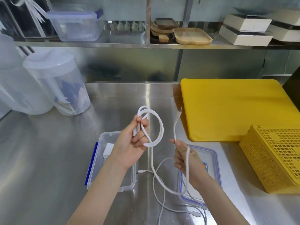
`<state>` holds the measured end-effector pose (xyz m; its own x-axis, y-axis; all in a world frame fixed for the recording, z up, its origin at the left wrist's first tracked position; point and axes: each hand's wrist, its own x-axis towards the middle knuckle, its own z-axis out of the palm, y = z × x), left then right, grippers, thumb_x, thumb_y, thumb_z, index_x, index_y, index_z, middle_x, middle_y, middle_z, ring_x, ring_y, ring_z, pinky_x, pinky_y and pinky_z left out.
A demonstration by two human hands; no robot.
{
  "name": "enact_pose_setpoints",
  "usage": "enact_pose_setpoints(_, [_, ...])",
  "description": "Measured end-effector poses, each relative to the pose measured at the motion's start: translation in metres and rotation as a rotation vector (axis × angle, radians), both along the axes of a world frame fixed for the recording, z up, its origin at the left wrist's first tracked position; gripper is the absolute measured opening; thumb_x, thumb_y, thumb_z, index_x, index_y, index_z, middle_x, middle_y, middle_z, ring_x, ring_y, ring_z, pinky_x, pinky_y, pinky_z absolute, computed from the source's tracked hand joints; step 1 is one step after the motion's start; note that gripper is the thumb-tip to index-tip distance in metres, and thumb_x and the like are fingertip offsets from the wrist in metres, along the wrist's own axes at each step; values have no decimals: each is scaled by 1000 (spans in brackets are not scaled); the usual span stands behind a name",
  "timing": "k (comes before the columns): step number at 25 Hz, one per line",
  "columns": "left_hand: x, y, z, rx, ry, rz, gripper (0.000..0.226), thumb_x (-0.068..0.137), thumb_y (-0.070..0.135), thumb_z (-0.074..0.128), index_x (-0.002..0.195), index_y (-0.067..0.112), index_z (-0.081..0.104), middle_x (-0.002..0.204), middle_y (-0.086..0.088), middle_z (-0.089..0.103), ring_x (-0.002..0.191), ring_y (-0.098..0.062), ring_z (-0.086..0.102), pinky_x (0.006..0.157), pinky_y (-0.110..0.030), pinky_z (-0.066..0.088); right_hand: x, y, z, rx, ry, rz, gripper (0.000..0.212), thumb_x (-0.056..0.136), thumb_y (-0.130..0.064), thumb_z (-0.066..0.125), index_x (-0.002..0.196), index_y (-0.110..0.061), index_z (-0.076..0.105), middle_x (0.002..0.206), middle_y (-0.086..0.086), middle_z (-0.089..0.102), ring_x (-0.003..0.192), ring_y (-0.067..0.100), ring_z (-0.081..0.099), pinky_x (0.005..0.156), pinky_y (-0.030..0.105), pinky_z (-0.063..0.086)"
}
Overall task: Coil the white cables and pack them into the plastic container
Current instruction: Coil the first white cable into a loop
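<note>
While left hand point(134, 140) grips the coil point(152, 127) | right hand point(185, 158) pinches the cable tail point(176, 125) | feed even loops, avoid twists.

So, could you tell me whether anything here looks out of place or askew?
Only one thing: the yellow basket lies tipped on its side at the counter's right edge. A second white cable sprawls loose across the counter, which fits the unfinished coiling.

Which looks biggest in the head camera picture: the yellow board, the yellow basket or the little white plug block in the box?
1. yellow board
2. yellow basket, partly cut off at the edge
3. white plug block, by far the smallest
</note>
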<state>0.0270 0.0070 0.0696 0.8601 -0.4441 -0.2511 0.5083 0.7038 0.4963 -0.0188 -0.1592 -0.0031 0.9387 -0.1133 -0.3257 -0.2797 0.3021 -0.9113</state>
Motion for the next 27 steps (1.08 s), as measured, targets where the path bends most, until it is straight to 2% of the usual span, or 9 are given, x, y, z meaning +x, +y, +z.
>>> enact_pose_setpoints(4, [3,0,5,-18,-31,-6,14,81,24,45,69,19,50,57,8,56,38,-11,11,30,-16,19,-4,4,0,-79,27,62,30,95,-27,45,85,-28,74,45,-8,27,40,6,27,40,17,31])
enact_pose_setpoints(11, [7,0,6,-47,-43,-13,40,95,25,34,63,18,57,58,8,57,38,-10,11,30,-15,20,-10,11,10,-192,35,130,30,94,-28,45,84,-33,73,45,-5,28,45,8,27,48,21,33])
enact_pose_setpoints(14, [8,0,1,-40,-32,-21,38,96,27,33,68,17,55,59,7,57,35,-10,13,30,-13,20,-12,13,17,-167,19,153,28,93,-30,46,86,-32,73,47,-5,27,45,8,28,46,19,34])
enact_pose_setpoints(17, [5,-4,-8,118,-88,-47,31,96,29,34,73,16,52,60,6,57,28,-5,26,38,-11,28,-11,15,24,-42,-48,206,30,94,-28,45,82,-29,73,47,-9,28,45,8,26,43,16,34])
enact_pose_setpoints(19, [-1,-8,-12,231,-166,-76,30,95,31,35,74,15,49,54,4,58,30,-3,29,59,-17,35,-7,17,31,70,-82,249,33,94,-24,43,77,-26,71,45,-11,28,41,7,25,41,16,33])
enact_pose_setpoints(20, [-3,-10,-13,268,-203,-92,28,95,33,35,75,15,47,52,1,61,31,-3,29,63,-16,38,-6,19,35,117,-79,260,31,93,-21,45,73,-25,69,44,-11,28,39,6,25,40,16,32])
enact_pose_setpoints(22, [-7,-12,-11,340,-258,-112,28,95,33,35,75,17,46,64,-1,70,34,-3,30,48,-11,40,-2,21,42,182,-60,270,16,79,-19,50,67,-17,60,42,-9,27,37,7,22,39,17,29])
enact_pose_setpoints(24, [-9,-12,-11,463,-307,-111,31,97,32,33,72,19,47,85,-6,72,34,-4,34,38,-11,30,2,21,46,127,-50,297,7,70,-16,49,64,-16,45,42,-8,26,37,7,21,38,17,24])
enact_pose_setpoints(27, [-9,-12,-13,582,-366,-120,32,98,32,31,72,20,47,93,-18,58,34,-5,38,39,-14,25,6,17,45,-83,-47,396,16,82,-4,47,72,-17,43,42,-11,30,37,5,26,38,14,28])
